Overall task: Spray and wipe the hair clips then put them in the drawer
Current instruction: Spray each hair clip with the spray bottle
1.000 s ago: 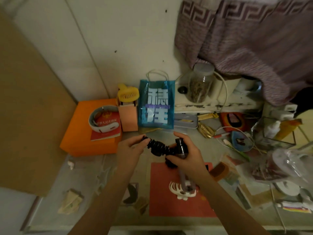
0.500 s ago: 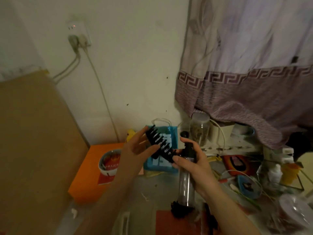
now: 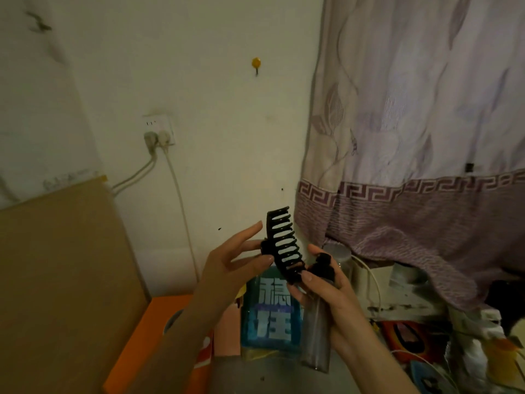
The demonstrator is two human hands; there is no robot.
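Two hands are up in front of the wall now: a second ago I had them low over the table, and since then my left hand (image 3: 230,265) has lifted the long black plastic hair clip with comb teeth (image 3: 282,245) and tipped it upright, pinching it by its left edge with fingers mostly straight. My right hand (image 3: 326,291) is wrapped around the clear spray bottle with a black pump top (image 3: 319,317), just right of the clip and touching its low end. I think spraying comes next; no drawer shows.
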